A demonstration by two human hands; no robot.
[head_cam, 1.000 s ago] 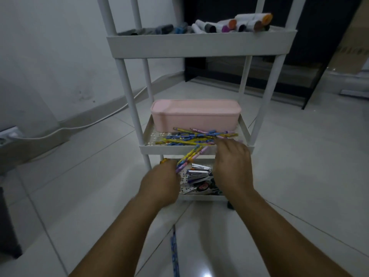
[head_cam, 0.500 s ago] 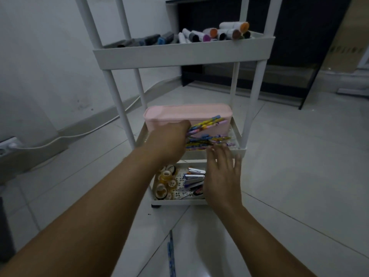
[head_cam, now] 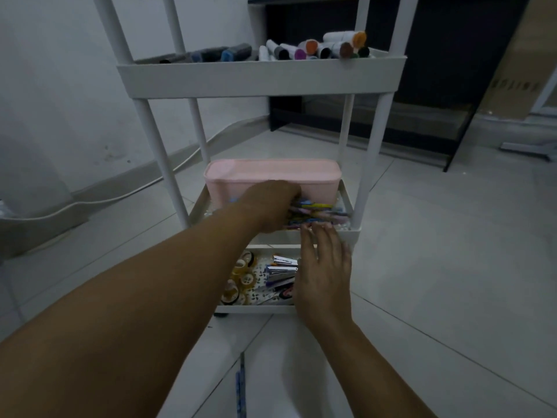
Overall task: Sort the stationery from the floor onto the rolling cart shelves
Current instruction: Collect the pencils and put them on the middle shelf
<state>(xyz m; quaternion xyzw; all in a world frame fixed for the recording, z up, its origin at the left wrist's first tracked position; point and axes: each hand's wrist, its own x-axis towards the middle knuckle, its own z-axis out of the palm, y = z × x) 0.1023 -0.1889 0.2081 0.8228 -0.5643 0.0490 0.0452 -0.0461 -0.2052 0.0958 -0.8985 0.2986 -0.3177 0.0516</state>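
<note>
On middle shelf [head_cam: 349,235], left hand [head_cam: 268,203] grips pencils [head_cam: 316,211] lying left-right.

The left hand [head_cam: 268,206] reaches forward, fingers curled downward, while the right hand [head_cam: 324,267] hovers flat, fingers spread.

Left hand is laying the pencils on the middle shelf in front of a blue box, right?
Not quite: the box is pink, not blue, as the head view shows. The left hand is at the pencils on the middle shelf, in front of it.
</note>
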